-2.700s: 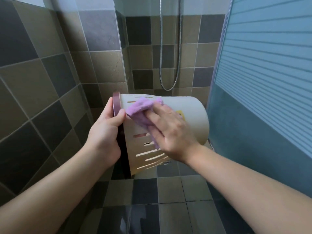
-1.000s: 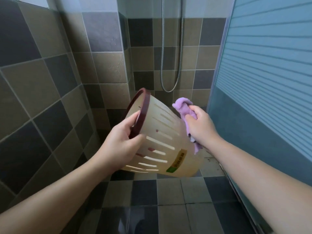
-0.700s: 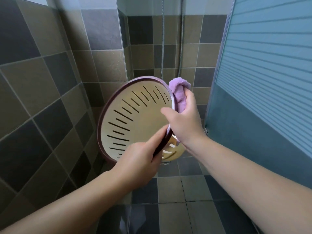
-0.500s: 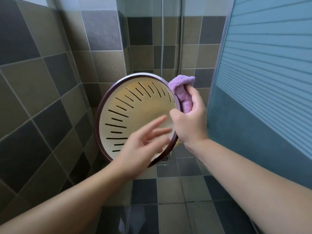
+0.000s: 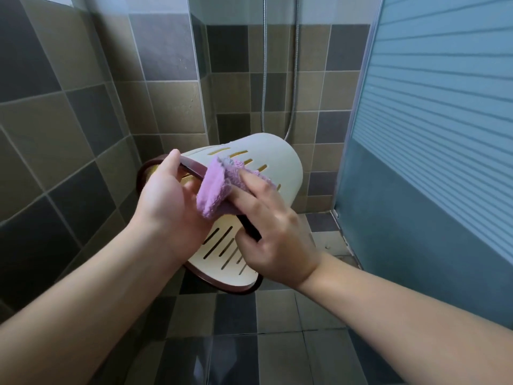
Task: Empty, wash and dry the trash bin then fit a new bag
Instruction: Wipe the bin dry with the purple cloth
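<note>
A cream slotted trash bin [image 5: 280, 162] with a dark maroon rim [image 5: 222, 284] is held in the air, tilted with its base pointing up and away and its mouth toward me. My left hand [image 5: 166, 201] grips the rim at its upper left, thumb over the outside. My right hand [image 5: 266, 232] holds a purple cloth [image 5: 219, 187] against the rim and outer wall, fingers curled round the rim with the cloth under them. Part of the inner wall shows below the hands.
Tiled walls stand close on the left and behind. A metal shower hose [image 5: 294, 107] hangs at the back. A frosted striped glass door [image 5: 433, 134] closes the right side. Tiled floor [image 5: 249, 343] lies below.
The bin has turned from mouth facing me to base tipped up and away. My left hand, loose half a second ago, now grips the rim. The cloth moved from the rim's far side to its near edge.
</note>
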